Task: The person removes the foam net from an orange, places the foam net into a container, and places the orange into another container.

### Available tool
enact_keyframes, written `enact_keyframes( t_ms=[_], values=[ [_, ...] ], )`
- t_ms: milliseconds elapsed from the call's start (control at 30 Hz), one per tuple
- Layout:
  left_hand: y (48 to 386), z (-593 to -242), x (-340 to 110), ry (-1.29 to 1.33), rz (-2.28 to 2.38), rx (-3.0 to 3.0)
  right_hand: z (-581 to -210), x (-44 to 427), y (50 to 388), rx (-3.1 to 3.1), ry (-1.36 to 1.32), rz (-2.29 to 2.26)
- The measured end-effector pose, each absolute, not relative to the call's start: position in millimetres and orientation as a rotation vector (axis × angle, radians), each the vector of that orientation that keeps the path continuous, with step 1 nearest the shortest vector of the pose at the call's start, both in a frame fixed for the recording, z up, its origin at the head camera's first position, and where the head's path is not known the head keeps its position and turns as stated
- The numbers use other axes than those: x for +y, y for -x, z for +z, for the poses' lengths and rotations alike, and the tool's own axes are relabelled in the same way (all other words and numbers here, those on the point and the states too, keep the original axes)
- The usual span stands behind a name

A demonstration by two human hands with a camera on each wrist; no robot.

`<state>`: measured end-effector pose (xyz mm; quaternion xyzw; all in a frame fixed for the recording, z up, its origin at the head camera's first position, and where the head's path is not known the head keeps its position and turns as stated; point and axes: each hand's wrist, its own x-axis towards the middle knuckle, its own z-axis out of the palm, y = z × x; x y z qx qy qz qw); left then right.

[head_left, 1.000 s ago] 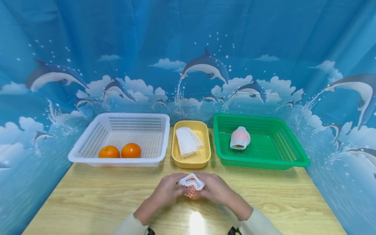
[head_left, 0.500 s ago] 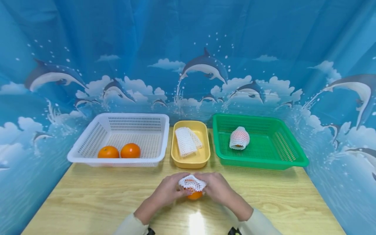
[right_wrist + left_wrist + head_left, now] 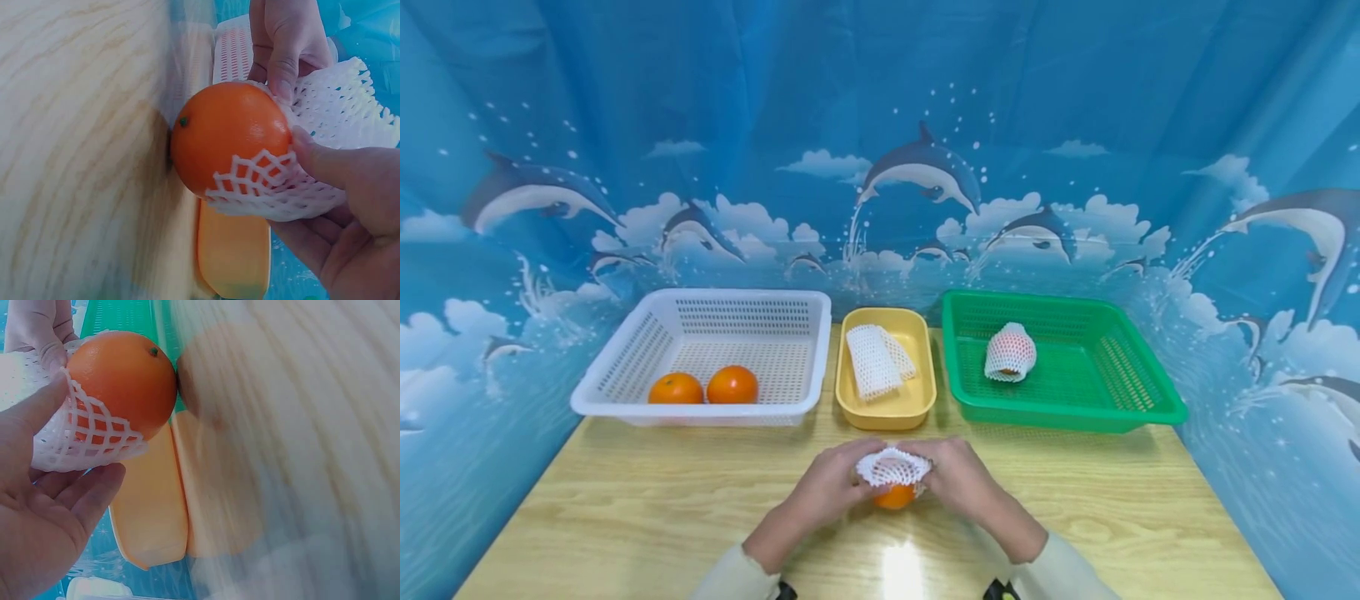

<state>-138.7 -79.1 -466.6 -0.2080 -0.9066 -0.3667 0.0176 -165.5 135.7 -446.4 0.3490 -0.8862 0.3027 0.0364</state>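
An orange (image 3: 895, 497) stands on the wooden table between the two hands. A white foam fruit net (image 3: 892, 467) covers its upper part, while the lower near side is bare. My left hand (image 3: 831, 481) pinches the net from the left, its thumb against the orange in the left wrist view. From the other side my right hand (image 3: 958, 479) grips the net too, its thumb (image 3: 319, 159) on the mesh. In the right wrist view the bare orange (image 3: 228, 134) shows its green stem spot, and the loose end of the net (image 3: 344, 103) sticks out past the fingers.
A white basket (image 3: 700, 410) with two oranges (image 3: 733, 385) stands at the back left. Behind the hands, a yellow tray (image 3: 887, 422) holds flat foam nets (image 3: 874, 362). The green basket (image 3: 1075, 417) at the back right contains one net-wrapped fruit (image 3: 1011, 353).
The net's lower edge has shifted upward on the near side, baring more of the orange below it. Both hands keep their grip and have moved only slightly.
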Motion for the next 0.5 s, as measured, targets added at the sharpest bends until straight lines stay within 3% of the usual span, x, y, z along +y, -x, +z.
enact_keyframes(
  t_ms=[500],
  values=[
    [139.3,-464.0,-79.0,0.597,-1.0,-2.72,-452.0,131.9,165.9,-2.777,-1.104,0.914]
  ],
)
